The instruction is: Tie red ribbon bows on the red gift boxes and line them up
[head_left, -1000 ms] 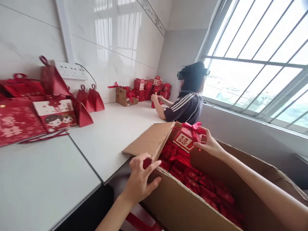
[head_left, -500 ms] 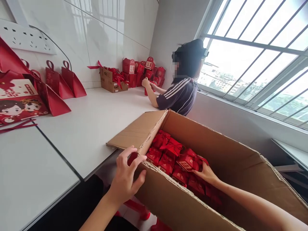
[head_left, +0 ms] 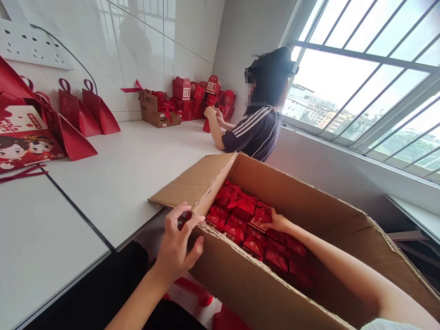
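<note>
Inside a large open cardboard box [head_left: 302, 293], several small red gift boxes [head_left: 254, 243] with ribbons sit packed in rows. My right hand [head_left: 279, 223] reaches in over them, its fingers closed on a red gift box [head_left: 259, 218] in the row by the far wall. That gift box now sits low among its neighbours, and the hand covers its right side. At the near left corner of the carton is my left hand [head_left: 179, 243], fingers spread and bent about the edge; whether it bears on the cardboard I cannot tell.
A white table [head_left: 137, 156] runs along the left, with a carton flap [head_left: 192, 181] over its edge. Red handled gift bags [head_left: 79, 114] stand on it. At the back, a co-worker [head_left: 256, 126] handles a red item beside a small ribbon-filled carton [head_left: 151, 110]. A barred window is on the right.
My right hand has moved the red gift box left and down into the row by the far wall. The left hand stays at the carton's corner. The view has shifted slightly.
</note>
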Available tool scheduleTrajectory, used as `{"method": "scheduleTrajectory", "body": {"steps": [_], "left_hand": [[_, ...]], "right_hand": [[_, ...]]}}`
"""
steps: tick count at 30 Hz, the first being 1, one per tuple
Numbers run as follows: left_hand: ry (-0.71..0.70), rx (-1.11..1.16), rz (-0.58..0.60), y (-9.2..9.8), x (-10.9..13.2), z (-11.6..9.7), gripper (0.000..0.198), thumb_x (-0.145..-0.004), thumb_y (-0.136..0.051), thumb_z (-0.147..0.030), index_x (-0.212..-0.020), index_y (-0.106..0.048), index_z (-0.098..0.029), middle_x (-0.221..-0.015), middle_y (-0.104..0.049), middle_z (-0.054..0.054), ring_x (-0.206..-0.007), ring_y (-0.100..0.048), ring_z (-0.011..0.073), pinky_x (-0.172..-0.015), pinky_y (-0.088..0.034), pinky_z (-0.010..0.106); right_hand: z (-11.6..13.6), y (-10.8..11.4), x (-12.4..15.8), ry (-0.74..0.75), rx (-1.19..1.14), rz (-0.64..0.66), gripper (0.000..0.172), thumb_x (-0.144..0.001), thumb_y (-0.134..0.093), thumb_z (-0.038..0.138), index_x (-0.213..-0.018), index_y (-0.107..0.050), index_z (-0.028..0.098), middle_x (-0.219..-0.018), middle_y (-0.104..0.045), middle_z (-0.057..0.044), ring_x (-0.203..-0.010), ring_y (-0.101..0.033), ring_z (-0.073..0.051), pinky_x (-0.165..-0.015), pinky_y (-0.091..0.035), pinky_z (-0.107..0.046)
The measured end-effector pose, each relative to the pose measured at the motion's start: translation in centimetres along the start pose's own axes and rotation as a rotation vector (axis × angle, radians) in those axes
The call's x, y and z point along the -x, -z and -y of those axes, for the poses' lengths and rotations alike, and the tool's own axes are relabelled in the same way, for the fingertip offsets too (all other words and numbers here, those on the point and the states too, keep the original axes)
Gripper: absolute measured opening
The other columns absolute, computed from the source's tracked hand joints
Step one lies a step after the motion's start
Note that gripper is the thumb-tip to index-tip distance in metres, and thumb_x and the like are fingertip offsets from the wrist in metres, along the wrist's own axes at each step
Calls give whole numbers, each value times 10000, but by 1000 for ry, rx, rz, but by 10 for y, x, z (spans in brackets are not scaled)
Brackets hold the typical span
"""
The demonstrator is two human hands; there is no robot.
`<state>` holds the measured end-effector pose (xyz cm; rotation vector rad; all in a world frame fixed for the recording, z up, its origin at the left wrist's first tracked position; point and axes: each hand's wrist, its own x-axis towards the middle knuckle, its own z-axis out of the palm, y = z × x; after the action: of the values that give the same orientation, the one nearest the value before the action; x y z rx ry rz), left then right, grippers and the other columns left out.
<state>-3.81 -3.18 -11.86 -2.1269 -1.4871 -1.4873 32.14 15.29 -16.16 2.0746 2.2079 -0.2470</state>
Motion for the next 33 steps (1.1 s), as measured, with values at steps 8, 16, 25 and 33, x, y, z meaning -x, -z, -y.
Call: {"method": "scheduleTrajectory", "body": {"steps": [8, 16, 25, 33], "left_hand": [[7, 4, 18, 4, 2, -2, 323, -861, -448, -156, -1180, -460, -207, -1235, -338, 123, -1241, -367, 274, -998, -417, 455], [18, 9, 67, 6, 3, -2, 339, -874, -438, -156, -1206, -450, -220, -1256, -328, 118, -1274, -338, 271, -1021, -401, 460], [16, 32, 59, 6, 3, -3, 350, -869, -445, -142, -1211, -458, -217, -1259, -331, 117, -1284, -342, 272, -1027, -403, 444], [10, 28, 40, 4, 4, -2, 360, -861, -449, -131, -1211, -463, -214, -1262, -339, 122, -1274, -362, 281, -1013, -417, 452]], "right_hand": [[66, 21, 12, 313, 242, -148, 792, -759, -651, 325, -1429, -255, 175, -1475, -290, -207, -1329, -337, -358, -1002, -376, -463], [66, 27, -10, 546, 280, -144, 503, -767, -652, 277, -1226, -494, 146, -1209, -555, -168, -1078, -583, -287, -915, -470, -397], [22, 22, -6, 710, 257, -251, 141, -886, -500, 271, -898, -587, 160, -1089, -566, -142, -985, -609, -234, -864, -519, -358], [17, 9, 3, 962, 363, -138, 258, -901, -395, 192, -843, -645, 161, -925, -642, -114, -840, -609, -207, -782, -529, -336]]}}
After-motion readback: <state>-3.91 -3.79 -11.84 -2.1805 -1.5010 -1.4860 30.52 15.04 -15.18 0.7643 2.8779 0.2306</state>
